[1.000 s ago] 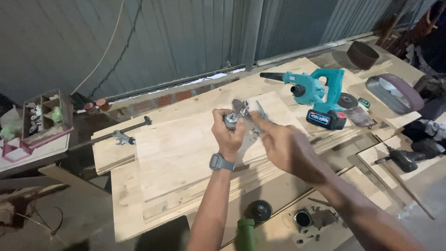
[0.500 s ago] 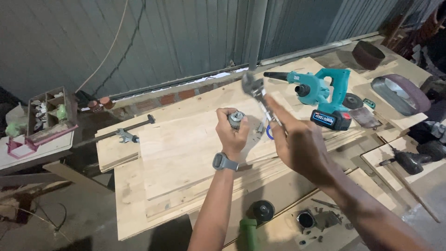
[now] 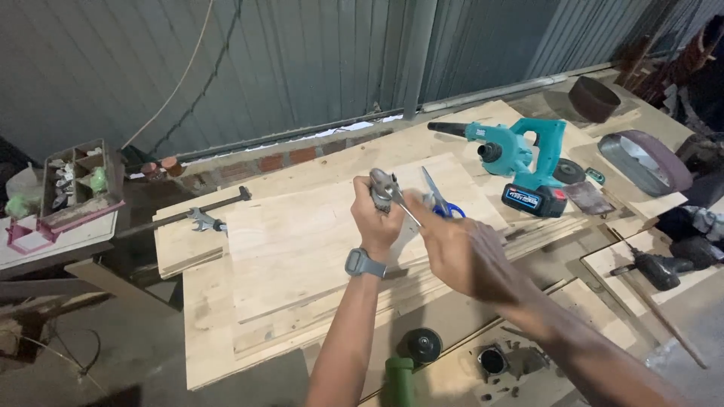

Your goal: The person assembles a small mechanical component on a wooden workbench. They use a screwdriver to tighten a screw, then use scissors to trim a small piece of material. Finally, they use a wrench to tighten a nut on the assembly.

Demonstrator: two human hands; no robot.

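Bare wood, dull metal, glossy plastic

The boards (image 3: 302, 241) are pale raw wood, smooth and matt; the small part (image 3: 381, 188) and wrench (image 3: 403, 207) — grey metal, faintly shiny; the blower (image 3: 520, 154) — teal plastic, glossy; the wall (image 3: 264, 68) is matt ribbed sheet metal.

Woodworking workshop: plank-stacked bench (image 3: 226, 316), cordless blower (image 3: 520, 151)

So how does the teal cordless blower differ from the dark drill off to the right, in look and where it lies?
The teal blower is bright teal with a black nozzle and a battery block; the dark drill is near black all over. The blower lies on the stacked pale boards, beyond both hands; the drill lies on a separate board at the right, lower in view. The blower looks bulkier. Both lie untouched on their sides.
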